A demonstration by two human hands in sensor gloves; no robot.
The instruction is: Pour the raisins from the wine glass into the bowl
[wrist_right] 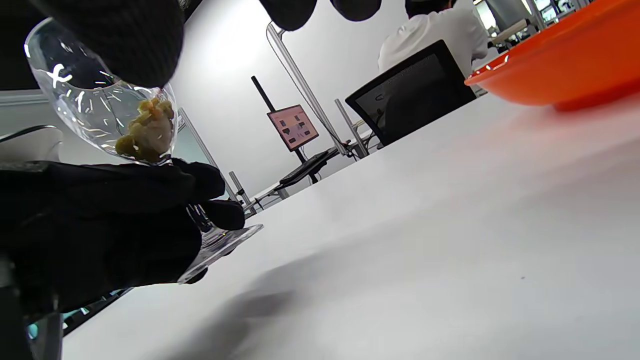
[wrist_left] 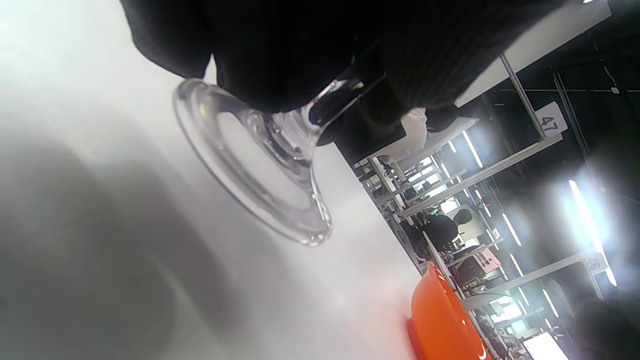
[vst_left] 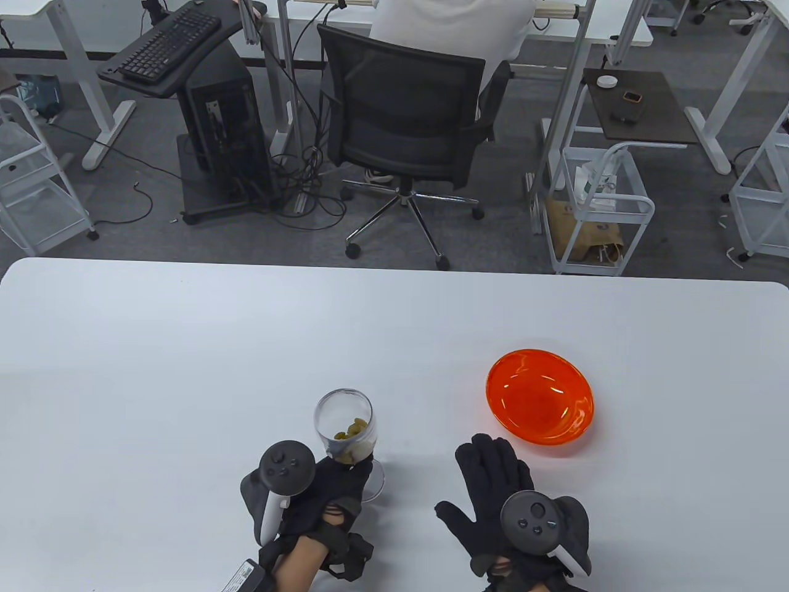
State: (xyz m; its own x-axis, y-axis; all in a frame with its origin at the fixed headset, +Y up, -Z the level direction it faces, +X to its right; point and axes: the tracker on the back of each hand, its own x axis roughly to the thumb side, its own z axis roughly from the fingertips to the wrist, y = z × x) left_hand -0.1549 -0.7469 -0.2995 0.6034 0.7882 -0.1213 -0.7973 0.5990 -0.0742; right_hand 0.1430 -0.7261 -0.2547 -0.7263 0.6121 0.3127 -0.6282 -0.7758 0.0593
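A clear wine glass (vst_left: 344,425) with yellow-green raisins (vst_left: 352,428) in its bowl stands near the front middle of the white table (vst_left: 185,345). My left hand (vst_left: 333,487) grips its stem just above the foot. The foot (wrist_left: 260,175) looks tilted, with one side off the table, in the right wrist view (wrist_right: 225,240). The raisins also show there (wrist_right: 145,132). An orange bowl (vst_left: 540,396) sits to the right, with nothing in it. My right hand (vst_left: 493,487) lies flat and open on the table just in front of the bowl, holding nothing.
The table's far edge runs across the middle of the table view. Behind it stand an office chair (vst_left: 404,117) with a seated person, a computer tower (vst_left: 225,123) and white carts (vst_left: 601,209). The orange bowl also shows in the wrist views (wrist_left: 440,320) (wrist_right: 555,75).
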